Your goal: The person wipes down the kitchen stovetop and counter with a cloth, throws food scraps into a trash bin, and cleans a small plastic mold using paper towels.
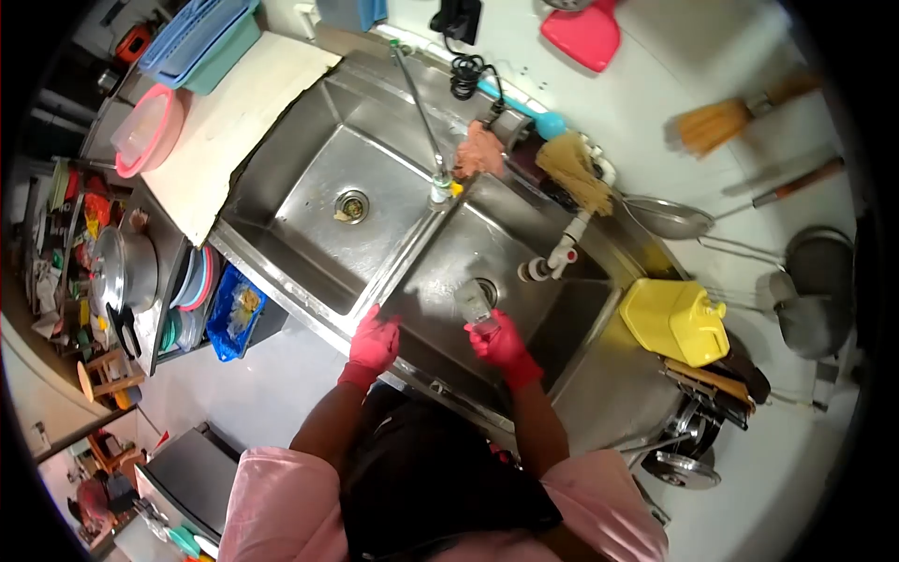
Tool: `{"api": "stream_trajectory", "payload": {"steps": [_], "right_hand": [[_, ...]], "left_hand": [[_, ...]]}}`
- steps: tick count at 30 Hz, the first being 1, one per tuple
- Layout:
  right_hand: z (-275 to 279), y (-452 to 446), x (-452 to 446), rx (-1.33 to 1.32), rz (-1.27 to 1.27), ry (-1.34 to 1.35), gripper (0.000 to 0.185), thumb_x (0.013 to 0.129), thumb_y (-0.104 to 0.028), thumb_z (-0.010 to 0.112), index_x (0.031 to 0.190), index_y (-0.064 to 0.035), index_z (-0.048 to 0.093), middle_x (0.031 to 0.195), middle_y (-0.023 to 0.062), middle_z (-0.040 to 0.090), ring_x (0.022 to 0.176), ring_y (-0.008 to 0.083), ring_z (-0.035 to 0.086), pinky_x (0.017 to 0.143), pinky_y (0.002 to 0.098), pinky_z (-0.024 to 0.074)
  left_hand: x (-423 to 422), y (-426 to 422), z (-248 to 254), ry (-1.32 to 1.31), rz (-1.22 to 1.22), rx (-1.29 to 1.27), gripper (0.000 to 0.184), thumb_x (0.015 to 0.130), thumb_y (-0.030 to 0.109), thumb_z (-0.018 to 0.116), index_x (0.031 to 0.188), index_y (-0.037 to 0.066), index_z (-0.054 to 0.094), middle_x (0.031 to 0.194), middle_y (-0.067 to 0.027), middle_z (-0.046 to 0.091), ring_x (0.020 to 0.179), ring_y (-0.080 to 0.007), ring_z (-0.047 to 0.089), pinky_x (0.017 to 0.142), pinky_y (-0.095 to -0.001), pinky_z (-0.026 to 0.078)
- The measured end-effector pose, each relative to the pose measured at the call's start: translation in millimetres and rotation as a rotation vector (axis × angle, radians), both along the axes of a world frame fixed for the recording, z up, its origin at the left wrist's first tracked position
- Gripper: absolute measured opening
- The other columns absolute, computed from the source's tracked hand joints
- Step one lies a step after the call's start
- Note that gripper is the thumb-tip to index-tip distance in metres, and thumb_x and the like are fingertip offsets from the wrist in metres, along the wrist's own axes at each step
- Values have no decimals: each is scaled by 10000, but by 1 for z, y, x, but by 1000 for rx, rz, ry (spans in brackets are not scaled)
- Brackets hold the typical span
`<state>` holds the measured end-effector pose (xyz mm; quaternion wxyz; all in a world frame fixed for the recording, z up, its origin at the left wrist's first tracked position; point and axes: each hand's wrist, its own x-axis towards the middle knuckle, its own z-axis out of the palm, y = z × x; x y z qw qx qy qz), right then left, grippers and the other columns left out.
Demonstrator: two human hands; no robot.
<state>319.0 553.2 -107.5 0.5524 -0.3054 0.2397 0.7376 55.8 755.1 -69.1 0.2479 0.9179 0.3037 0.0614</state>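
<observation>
My right hand (501,345), in a red-pink rubber glove, grips a small clear container (475,305) over the right sink basin (440,281), close to its drain. The container looks see-through and roughly rectangular; its exact kind is hard to make out. My left hand (375,345), gloved in the same colour, is at the front end of the divider between the basins. Its fingers are apart and nothing shows in them. The left basin (328,178) has a drain (352,207) with small scraps in it.
A faucet (438,183) rises at the divider. Behind the sink lie a pink cloth (479,150) and a bristle brush (573,171). A white pipe fitting (562,258) projects over the right basin. A yellow jug (674,320) stands right; a pink tub (152,131) sits left.
</observation>
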Motion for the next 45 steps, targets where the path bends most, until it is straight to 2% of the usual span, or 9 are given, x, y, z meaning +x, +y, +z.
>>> {"api": "stream_trajectory", "payload": {"steps": [4,13,16,18,21,30,38,41,45], "right_hand": [[-4,-15,-44,-478,-358,-161,509,923,-474,672,1150,-19,649,804,28,614,647,124,542,539,265,444],[93,-9,-51,-351,485,-1061,482,848,-481,743,1090,-70,680,850,47,678,757,157,648,610,308,507],[114,-3,-91,-509,512,-1940,620,753,-533,793,1110,-43,662,888,105,685,809,266,667,719,382,538],[148,3,-103,-519,486,-1854,668,724,-531,806,1143,-35,645,949,138,690,878,326,666,797,418,536],[161,-12,-112,-506,429,-1868,717,717,-529,805,1198,-30,619,1048,162,684,968,349,662,858,438,534],[185,-68,-129,-333,150,-2080,786,722,-443,801,1353,-41,558,1246,204,626,1072,396,625,937,470,509],[222,-119,-149,-149,-818,-994,553,915,-291,714,1399,-87,543,1138,60,672,976,189,665,818,320,553],[134,-182,-167,-1152,521,-1845,482,914,-322,667,1347,-121,602,1229,90,695,1000,294,700,883,423,554],[105,-284,-223,-1430,-518,-1388,330,887,-374,621,1034,-103,737,999,154,736,930,332,711,837,459,549]], "left_hand": [[2,3,7,-71,-76,110,254,946,185,574,1141,67,685,796,-114,672,935,-331,654,1138,-444,387],[5,-4,13,-214,-30,74,242,911,194,621,1097,66,709,791,-135,677,812,-323,644,1187,-463,316],[23,-22,14,-399,-22,-357,351,934,111,654,1279,68,608,1054,-99,687,802,-201,634,947,-359,459],[47,-37,17,-522,90,-1157,599,948,43,656,1502,75,431,1320,-71,628,835,-92,595,670,-214,507],[67,-24,64,-274,-193,-1176,1025,831,29,773,1626,200,150,1622,-72,322,936,-113,603,737,-231,502],[97,-13,123,9,-763,-1129,801,761,-47,787,1468,135,458,1294,-59,606,918,-139,620,781,-285,530],[105,-22,100,-377,-489,-1207,662,774,-76,744,1379,65,515,1254,-75,608,1034,-205,635,895,-325,535],[107,10,-7,-157,-223,-1023,622,701,-32,849,1244,63,562,1046,-11,580,923,-158,577,843,-299,514],[96,10,-35,-232,-210,-894,565,690,-1,884,1159,63,576,1013,7,555,920,-137,539,843,-279,484]]}}
